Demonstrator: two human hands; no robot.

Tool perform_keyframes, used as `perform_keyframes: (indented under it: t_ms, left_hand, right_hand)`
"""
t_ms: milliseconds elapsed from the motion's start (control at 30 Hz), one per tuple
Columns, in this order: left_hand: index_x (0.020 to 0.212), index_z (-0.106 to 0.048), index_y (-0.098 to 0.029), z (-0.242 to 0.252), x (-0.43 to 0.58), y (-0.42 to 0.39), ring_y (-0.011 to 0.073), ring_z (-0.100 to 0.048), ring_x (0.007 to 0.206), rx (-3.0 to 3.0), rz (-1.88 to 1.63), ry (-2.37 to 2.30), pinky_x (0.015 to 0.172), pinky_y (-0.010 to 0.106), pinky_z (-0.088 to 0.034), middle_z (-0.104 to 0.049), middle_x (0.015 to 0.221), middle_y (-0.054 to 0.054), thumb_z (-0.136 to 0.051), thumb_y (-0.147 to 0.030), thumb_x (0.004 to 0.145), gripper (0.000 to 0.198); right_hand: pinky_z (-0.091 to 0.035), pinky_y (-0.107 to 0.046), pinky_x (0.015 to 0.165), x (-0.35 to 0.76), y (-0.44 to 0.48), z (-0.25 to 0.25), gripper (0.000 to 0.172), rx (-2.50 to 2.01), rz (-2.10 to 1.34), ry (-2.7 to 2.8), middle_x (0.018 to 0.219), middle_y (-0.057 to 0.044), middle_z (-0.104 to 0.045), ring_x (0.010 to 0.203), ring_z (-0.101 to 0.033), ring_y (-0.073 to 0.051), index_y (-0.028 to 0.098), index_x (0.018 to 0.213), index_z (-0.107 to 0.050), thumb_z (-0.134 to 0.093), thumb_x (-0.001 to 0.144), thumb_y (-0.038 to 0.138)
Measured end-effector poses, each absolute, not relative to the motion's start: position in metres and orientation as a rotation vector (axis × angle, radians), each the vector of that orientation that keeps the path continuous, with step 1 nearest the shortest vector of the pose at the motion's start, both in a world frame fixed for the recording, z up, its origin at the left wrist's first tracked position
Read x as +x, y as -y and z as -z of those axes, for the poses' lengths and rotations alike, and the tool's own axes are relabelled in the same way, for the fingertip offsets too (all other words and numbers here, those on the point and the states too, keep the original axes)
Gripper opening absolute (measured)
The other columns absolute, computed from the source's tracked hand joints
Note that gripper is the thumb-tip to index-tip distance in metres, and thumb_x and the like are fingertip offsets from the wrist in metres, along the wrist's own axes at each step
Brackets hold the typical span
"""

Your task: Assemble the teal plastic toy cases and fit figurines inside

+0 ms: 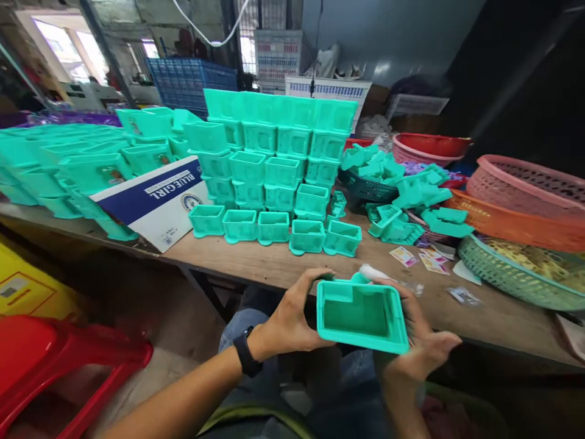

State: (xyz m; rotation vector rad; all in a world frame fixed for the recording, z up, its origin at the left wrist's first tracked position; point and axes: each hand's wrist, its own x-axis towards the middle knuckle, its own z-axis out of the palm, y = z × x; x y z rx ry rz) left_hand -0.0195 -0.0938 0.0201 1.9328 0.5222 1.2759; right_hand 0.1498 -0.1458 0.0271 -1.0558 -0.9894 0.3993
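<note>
Between my two hands, above my lap at the table's edge, is a teal plastic box [400, 317] with its open, hollow side facing me. My left hand [292, 317] grips its left side, thumb below and fingers along the upper edge. Behind the right side, the fingers of my right hand [420, 350] support the box, while the thumb points away to the right. A white, wrapped-looking piece [372, 272] shows just behind the box's top; whether it is on a finger I cannot tell. Several similar teal boxes [273, 227] stand in a front row on the table.
Stacked teal boxes [281, 137] rise behind that row, with more piled at left behind a leaning cardboard panel [159, 204]. Loose teal parts [402, 189] fill baskets at right, near a green basket [516, 277]. A red stool [55, 366] stands at lower left.
</note>
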Motion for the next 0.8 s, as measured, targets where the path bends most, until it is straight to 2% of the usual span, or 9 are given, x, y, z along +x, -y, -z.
perform_keyframes:
  t_ms: [133,267,367,467,533,600,633,733,800]
  left_hand:
    - [0.132,-0.059,-0.019,-0.018,0.000,0.086,0.0307,-0.070,0.116,1.871,-1.138,-0.511,0.103,0.041,-0.056,-0.071,0.128,0.011,-0.091,-0.034,0.069,0.072]
    - [0.127,-0.063,-0.018,-0.015,0.011,0.086,0.0314,-0.072,0.110,1.868,-1.148,-0.616,0.098,0.040,-0.058,-0.075,0.122,0.010,-0.094,-0.041,0.064,0.074]
    - [0.123,-0.065,-0.019,-0.002,0.011,0.087,0.0292,-0.073,0.102,1.777,-1.174,-0.690,0.093,0.039,-0.059,-0.076,0.116,0.007,-0.096,-0.038,0.062,0.072]
    - [0.114,-0.064,-0.021,0.017,0.008,0.080,0.0289,-0.072,0.093,1.699,-1.116,-0.884,0.083,0.039,-0.060,-0.074,0.106,0.005,-0.098,-0.034,0.056,0.069]
    - [0.112,-0.063,-0.020,0.031,0.006,0.072,0.0329,-0.070,0.096,1.749,-1.094,-1.087,0.086,0.046,-0.060,-0.070,0.103,0.007,-0.098,-0.031,0.054,0.069]
    - [0.119,-0.061,-0.019,0.043,0.006,0.064,0.0370,-0.066,0.106,1.826,-1.082,-1.235,0.096,0.054,-0.057,-0.068,0.110,0.010,-0.095,-0.028,0.058,0.071]
    - [0.124,-0.059,-0.019,0.050,0.008,0.061,0.0380,-0.064,0.113,1.856,-1.073,-1.261,0.102,0.056,-0.055,-0.067,0.118,0.013,-0.094,-0.028,0.061,0.073]
    - [0.140,-0.051,-0.017,0.070,0.024,0.055,0.0407,-0.056,0.133,1.902,-0.996,-1.218,0.111,0.056,-0.052,-0.055,0.146,0.020,-0.093,-0.030,0.067,0.085]
    - [0.141,-0.052,-0.017,0.085,0.041,0.052,0.0436,-0.055,0.135,1.940,-0.884,-1.186,0.107,0.055,-0.056,-0.052,0.151,0.022,-0.093,-0.032,0.069,0.084]
  right_hand:
    - [-0.059,-0.047,0.083,0.156,0.144,-0.027,0.071,-1.019,-0.526,0.637,0.090,-0.009,-0.080,0.085,-0.076,-0.032,0.024,0.096,-0.075,-0.031,0.097,0.079]
    - [-0.062,-0.046,0.079,0.164,0.136,-0.016,0.063,-1.123,-0.573,0.351,0.069,-0.006,-0.074,0.074,-0.075,-0.031,0.021,0.086,-0.073,-0.041,0.089,0.075]
    - [-0.062,-0.044,0.078,0.168,0.118,-0.009,0.053,-1.217,-0.579,0.346,0.058,-0.002,-0.069,0.070,-0.074,-0.029,0.023,0.076,-0.071,-0.056,0.079,0.074]
    - [-0.061,-0.043,0.079,0.169,0.096,-0.011,0.054,-1.395,-0.581,0.571,0.065,-0.004,-0.073,0.080,-0.075,-0.031,0.022,0.077,-0.073,-0.063,0.076,0.074]
    - [-0.059,-0.043,0.081,0.168,0.085,-0.016,0.060,-1.628,-0.376,0.844,0.086,-0.009,-0.080,0.095,-0.074,-0.033,0.021,0.085,-0.076,-0.062,0.075,0.078]
    - [-0.057,-0.043,0.082,0.165,0.077,-0.021,0.061,-1.782,-0.054,1.114,0.101,-0.011,-0.080,0.099,-0.073,-0.034,0.022,0.090,-0.077,-0.059,0.079,0.080]
    - [-0.058,-0.042,0.079,0.164,0.074,-0.024,0.059,-1.822,0.046,1.257,0.100,-0.011,-0.081,0.094,-0.073,-0.033,0.024,0.089,-0.078,-0.057,0.082,0.079]
    - [-0.056,-0.038,0.063,0.162,0.064,-0.031,0.053,-1.948,0.032,1.712,0.080,-0.005,-0.080,0.067,-0.074,-0.028,0.029,0.080,-0.077,-0.053,0.090,0.075]
    - [-0.055,-0.038,0.059,0.169,0.058,-0.031,0.049,-2.023,-0.009,1.950,0.076,-0.003,-0.079,0.065,-0.075,-0.029,0.031,0.083,-0.077,-0.052,0.093,0.072]
